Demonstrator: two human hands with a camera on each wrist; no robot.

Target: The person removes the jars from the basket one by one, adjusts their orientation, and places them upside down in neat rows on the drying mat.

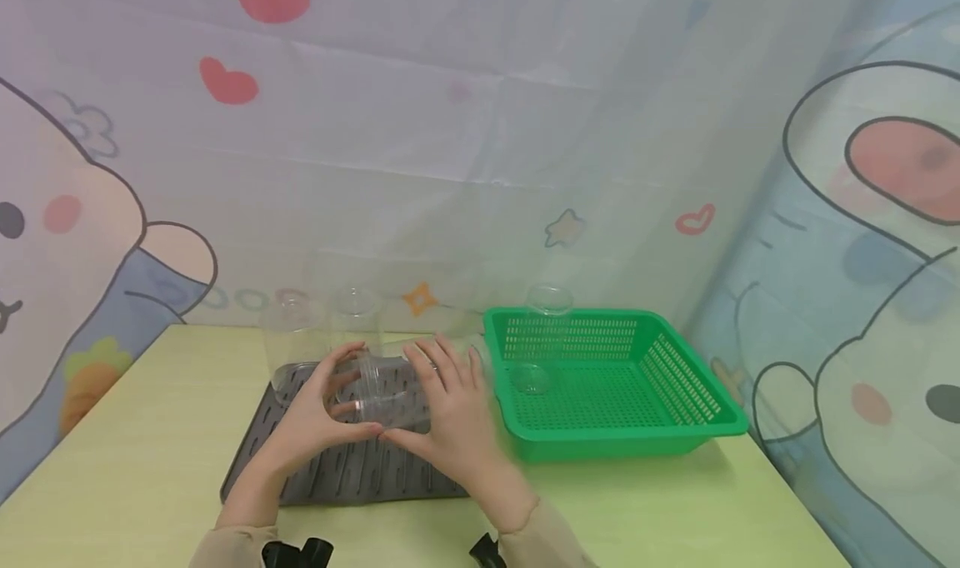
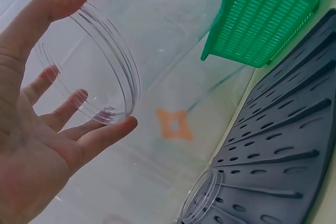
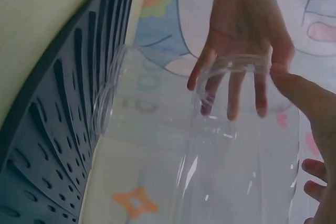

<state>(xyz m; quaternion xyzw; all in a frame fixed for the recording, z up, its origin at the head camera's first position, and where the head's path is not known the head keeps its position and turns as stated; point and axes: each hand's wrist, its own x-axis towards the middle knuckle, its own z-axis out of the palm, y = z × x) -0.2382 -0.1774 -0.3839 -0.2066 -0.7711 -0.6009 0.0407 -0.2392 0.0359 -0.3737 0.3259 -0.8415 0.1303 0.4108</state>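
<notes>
A clear plastic jar lies sideways between both hands above the dark grey drying mat. My left hand holds its ridged mouth, the thumb on one side and the fingers spread along the other; the left wrist view shows this rim closely. Around the jar's body my right hand curves, thumb near the mouth; its far fingers are partly hidden in the right wrist view. Both thumb tips nearly meet. Two more clear jars, a left one and a nearer one, stand at the mat's back.
A green plastic basket stands right of the mat, with another clear jar upright in it. The pale yellow table ends at a printed cloth backdrop.
</notes>
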